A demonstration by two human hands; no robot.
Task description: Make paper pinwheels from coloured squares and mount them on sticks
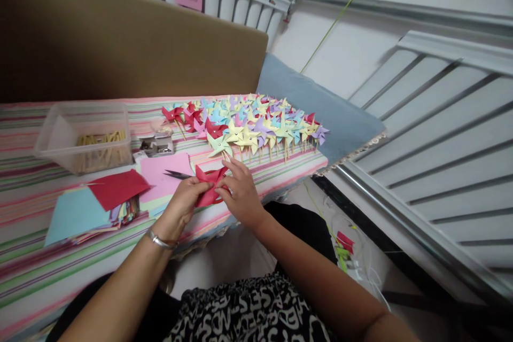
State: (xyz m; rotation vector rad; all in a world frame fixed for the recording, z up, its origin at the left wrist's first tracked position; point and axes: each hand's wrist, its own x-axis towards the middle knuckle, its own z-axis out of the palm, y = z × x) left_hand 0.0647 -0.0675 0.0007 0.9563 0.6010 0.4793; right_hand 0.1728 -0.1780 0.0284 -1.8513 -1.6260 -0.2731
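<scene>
My left hand and my right hand both pinch a red paper pinwheel whose corners are being folded toward the middle. The two hands meet over the front edge of the striped cloth. A silver bracelet sits on my left wrist. Just behind the red paper lie black scissors on a pink sheet. Beyond them stands a dense cluster of finished pinwheels in pastel colours and red, on wooden sticks.
A clear plastic box with wooden sticks stands at the left. A stack of coloured paper squares, red and blue on top, lies near it. A small metal stapler sits behind the pink sheet. Brown board behind, grey railings to the right.
</scene>
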